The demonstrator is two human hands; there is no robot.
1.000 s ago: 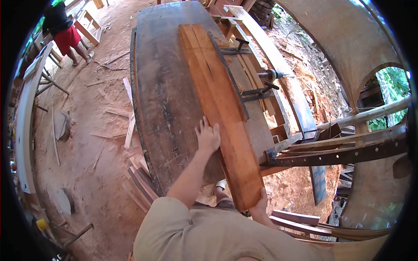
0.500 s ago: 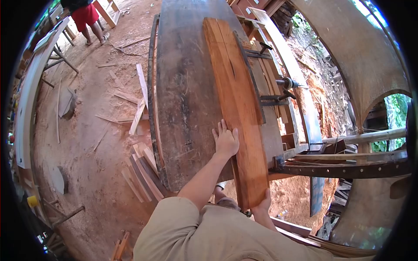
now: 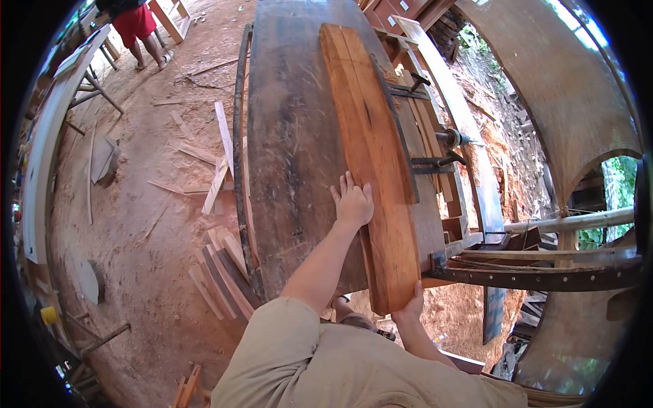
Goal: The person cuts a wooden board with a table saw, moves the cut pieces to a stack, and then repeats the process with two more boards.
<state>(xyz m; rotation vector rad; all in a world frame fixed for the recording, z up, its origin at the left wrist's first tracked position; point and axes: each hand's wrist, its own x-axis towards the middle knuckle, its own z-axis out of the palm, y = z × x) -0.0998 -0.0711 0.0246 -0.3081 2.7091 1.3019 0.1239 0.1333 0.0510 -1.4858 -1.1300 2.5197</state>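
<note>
A long reddish-brown wooden plank [image 3: 381, 197] lies lengthwise on the dark worktable [image 3: 292, 136], its near end overhanging the table's front edge. A dark crack or slit runs along its far part. My left hand [image 3: 353, 204] rests flat at the plank's left edge, fingers stretched toward the far end. At the near right corner, my right hand [image 3: 409, 307] grips the plank's end; some of its fingers are hidden beneath the wood. Along the plank's right side runs a dark straight fence [image 3: 396, 129].
Clamps [image 3: 435, 163] with dark handles sit right of the fence. A curved dark metal strip with holes [image 3: 537, 277] juts out at the right. Wood offcuts [image 3: 221, 272] lie on the dirt floor at left. A person in red shorts [image 3: 134, 27] stands far left.
The plank has slid forward along the fence, away from me. Both hands have moved forward with it, and the view has shifted slightly.
</note>
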